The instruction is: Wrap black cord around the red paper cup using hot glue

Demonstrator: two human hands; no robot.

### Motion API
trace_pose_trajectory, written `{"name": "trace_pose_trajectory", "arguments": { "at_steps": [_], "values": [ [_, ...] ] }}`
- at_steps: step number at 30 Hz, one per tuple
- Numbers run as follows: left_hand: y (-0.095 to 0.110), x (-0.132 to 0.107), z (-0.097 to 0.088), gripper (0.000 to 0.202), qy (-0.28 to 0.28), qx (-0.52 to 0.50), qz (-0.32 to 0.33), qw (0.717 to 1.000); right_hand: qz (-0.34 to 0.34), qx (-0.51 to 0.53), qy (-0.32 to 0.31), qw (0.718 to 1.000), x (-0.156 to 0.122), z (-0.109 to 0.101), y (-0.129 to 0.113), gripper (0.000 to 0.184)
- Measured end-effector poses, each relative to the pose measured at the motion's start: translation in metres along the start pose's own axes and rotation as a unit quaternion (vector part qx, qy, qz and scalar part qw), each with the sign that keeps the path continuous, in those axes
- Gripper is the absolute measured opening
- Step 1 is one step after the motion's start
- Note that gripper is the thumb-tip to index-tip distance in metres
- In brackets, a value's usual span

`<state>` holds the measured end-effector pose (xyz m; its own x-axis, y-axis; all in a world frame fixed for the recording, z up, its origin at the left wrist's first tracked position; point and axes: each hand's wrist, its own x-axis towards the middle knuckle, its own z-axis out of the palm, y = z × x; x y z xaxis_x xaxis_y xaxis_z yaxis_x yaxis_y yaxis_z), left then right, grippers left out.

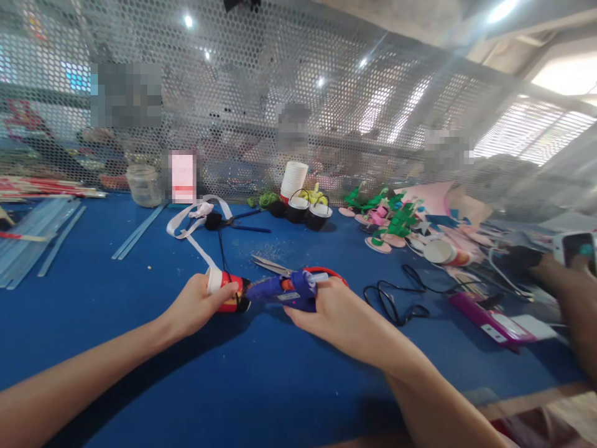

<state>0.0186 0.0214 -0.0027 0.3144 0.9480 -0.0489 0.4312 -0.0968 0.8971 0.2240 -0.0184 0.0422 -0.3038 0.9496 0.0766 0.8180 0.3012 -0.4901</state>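
Observation:
My left hand (198, 305) is closed around a red paper cup (230, 301) with a white rim, tipped on its side above the table. A black cord (222, 249) runs from the cup toward a ball of black yarn (213, 221). In my right hand (340, 311) is a blue hot glue gun (298, 292) with a glue stick showing at its back. The gun's nozzle points left and is right at the dark base of the cup; I cannot tell if it touches. Scissors (273, 266) with red handles lie behind the gun.
Pliers (249, 228) and white ribbon (177, 222) lie ahead. Farther back are small black buckets (319, 216) and stacked paper cups (293, 179). Glue sticks (51, 230) lie left. Right are green-leaved crafts (396, 218), a black cable (396, 305), a purple power strip (489, 317) and another person's hand (555, 274) near a phone.

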Motion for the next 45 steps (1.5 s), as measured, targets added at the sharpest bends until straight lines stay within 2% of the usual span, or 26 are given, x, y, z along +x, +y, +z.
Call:
{"name": "trace_pose_trajectory", "arguments": {
  "at_steps": [6,13,19,28,34,36,39,42,45],
  "values": [
    [0.004,-0.001,0.001,0.034,0.002,-0.015,-0.008,1.0,0.031,0.014,-0.017,0.999,0.0,-0.001,-0.003,0.014],
    [0.0,0.0,0.001,0.036,0.001,-0.01,0.013,1.0,-0.003,0.055,0.004,0.998,0.003,-0.003,0.001,0.01],
    [-0.004,-0.003,0.002,0.034,0.004,0.008,0.022,1.0,0.045,0.088,-0.001,0.995,0.009,-0.005,-0.002,0.018],
    [-0.004,-0.005,0.004,0.035,0.011,0.031,0.021,0.999,0.059,0.092,0.015,0.994,0.017,0.0,-0.001,0.014],
    [-0.003,-0.005,0.004,0.033,0.022,0.031,0.029,0.999,0.092,0.094,0.005,0.991,0.022,0.003,0.001,0.027],
    [-0.002,-0.006,0.004,0.032,0.029,0.033,0.028,0.999,0.106,0.118,-0.01,0.987,0.024,0.003,0.003,0.028],
    [-0.001,-0.006,0.004,0.032,0.029,0.034,0.031,0.999,0.097,0.199,-0.02,0.975,0.029,0.002,0.01,0.019],
    [-0.001,-0.006,0.004,0.032,0.022,0.026,0.034,0.999,0.084,0.283,0.028,0.955,0.038,0.002,0.022,0.017],
    [-0.001,-0.007,0.004,0.032,0.033,0.03,0.038,0.998,0.101,0.284,0.125,0.945,0.05,0.002,0.04,0.021]
  ]
}}
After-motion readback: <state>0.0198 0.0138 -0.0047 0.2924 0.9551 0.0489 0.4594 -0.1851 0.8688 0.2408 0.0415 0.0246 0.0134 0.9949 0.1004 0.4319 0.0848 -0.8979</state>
